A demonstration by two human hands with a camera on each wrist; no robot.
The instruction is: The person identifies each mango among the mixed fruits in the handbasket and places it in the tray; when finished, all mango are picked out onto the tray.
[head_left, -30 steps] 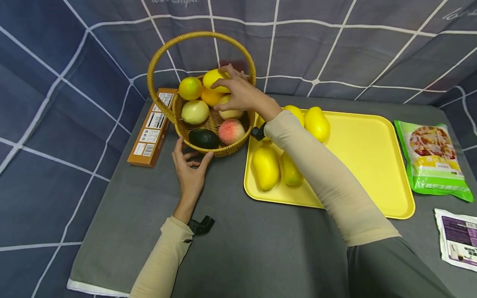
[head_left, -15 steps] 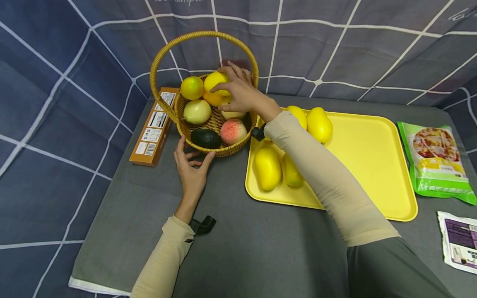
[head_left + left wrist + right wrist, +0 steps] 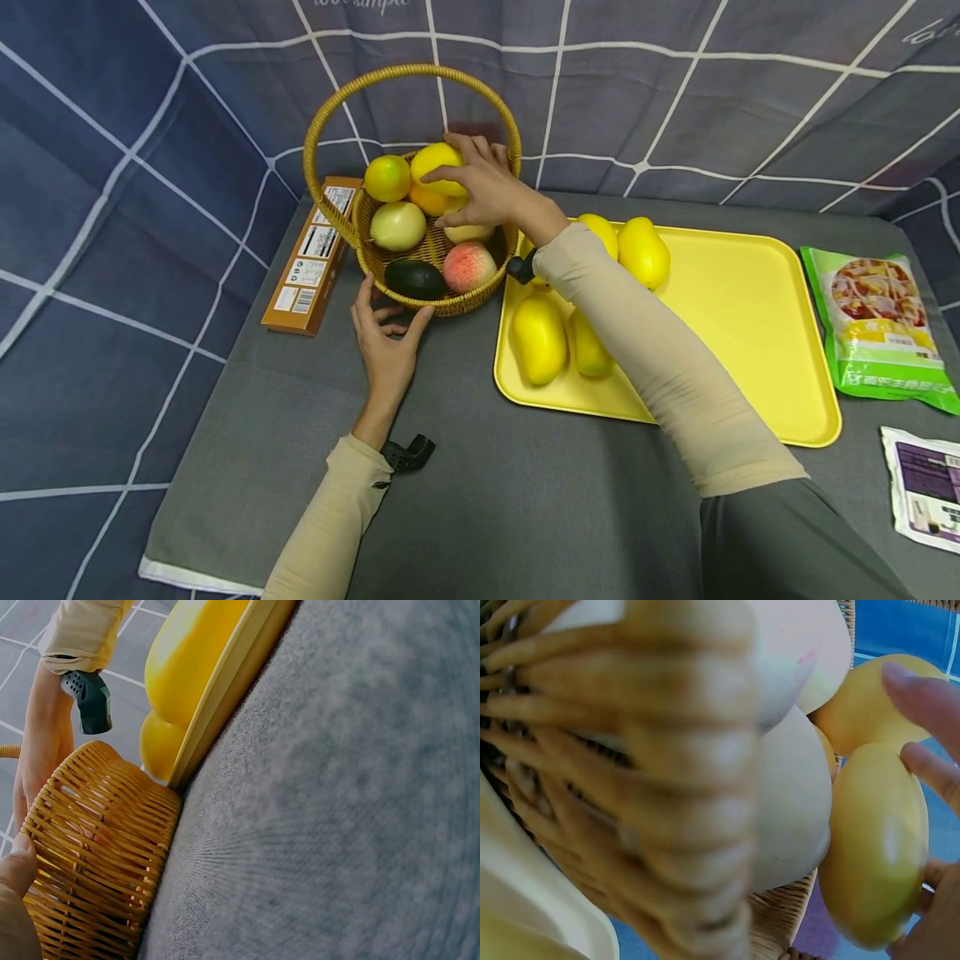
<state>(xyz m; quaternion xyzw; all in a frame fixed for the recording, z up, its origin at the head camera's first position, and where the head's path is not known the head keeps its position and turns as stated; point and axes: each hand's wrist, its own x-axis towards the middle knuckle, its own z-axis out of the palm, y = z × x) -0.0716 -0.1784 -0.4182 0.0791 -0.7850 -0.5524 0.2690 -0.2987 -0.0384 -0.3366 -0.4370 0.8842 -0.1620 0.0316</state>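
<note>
My left hand holds the near side of a wicker basket, its thumb at the rim; the left wrist view shows the thumb against the woven wall. At the basket's back, my right hand has curved fingers around a yellow mango. In the right wrist view fingers touch that mango at its end and side, while another digit lies apart from it. Around it sit a yellow-green round fruit, an orange fruit, a pale green fruit, a peach and an avocado.
Right of the basket lies a yellow tray with several mangoes, partly under my right forearm. A brown box is at the basket's left. Packets, one green and one purple-white, lie far right.
The fingers of my right hand have drawn in slightly over the mango, which stays at the basket's back. My left hand keeps its place at the rim. The view has shifted slightly.
</note>
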